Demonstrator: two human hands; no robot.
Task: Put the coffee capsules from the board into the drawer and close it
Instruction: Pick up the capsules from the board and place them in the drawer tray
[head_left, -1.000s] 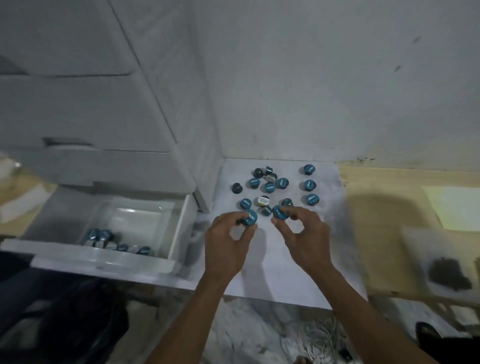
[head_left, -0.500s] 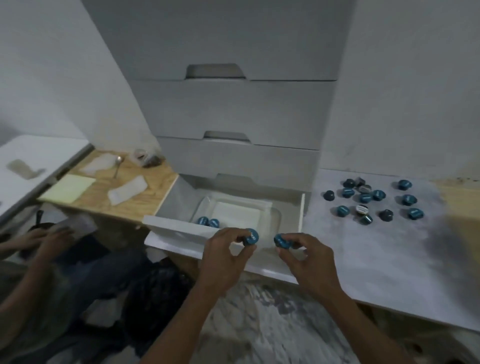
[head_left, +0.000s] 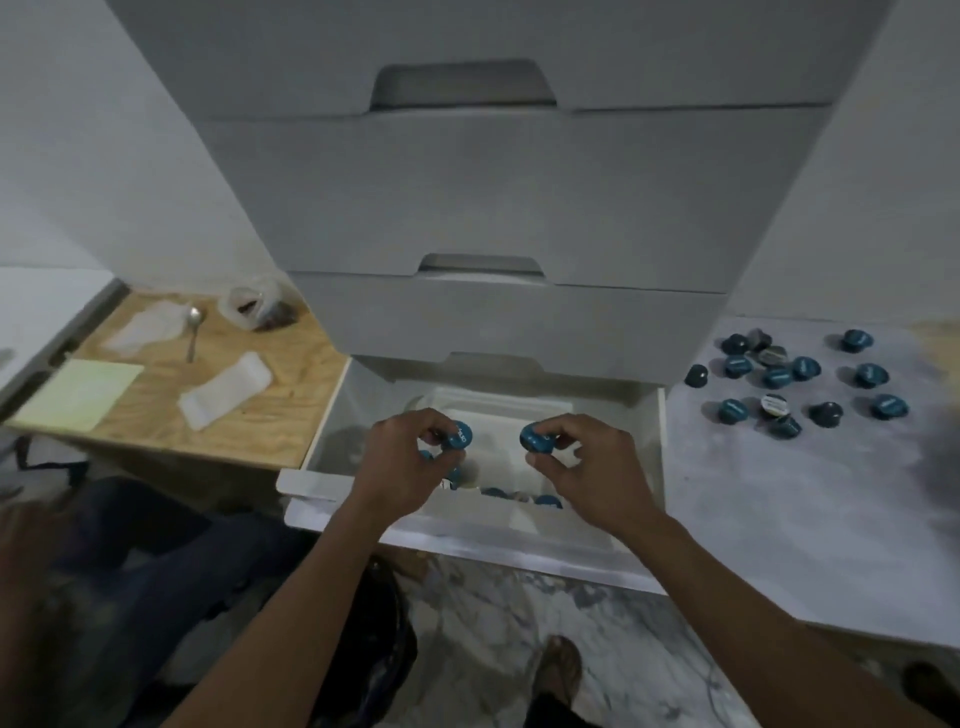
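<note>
Moved: both hands are now carried in over the open drawer (head_left: 644, 566).
Left hand (head_left: 410, 467): teal capsule (head_left: 460, 435) pinched in fingertips.
Right hand (head_left: 592, 467): second capsule (head_left: 536, 438) pinched likewise.
Drop line: drawer tray lies directly below both; release is judged next.
Board (head_left: 810, 519): more capsules left, right hand nearer.

left hand (head_left: 410, 462) pinches capsule (head_left: 459, 435) | right hand (head_left: 592, 467) pinches second capsule (head_left: 536, 438) | over open drawer (head_left: 519, 540)

Head cam, fwd-down (close) over drawer (head_left: 470, 527)

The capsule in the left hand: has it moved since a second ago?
Yes. The capsule went from the white board leftward to above the open drawer.
</note>
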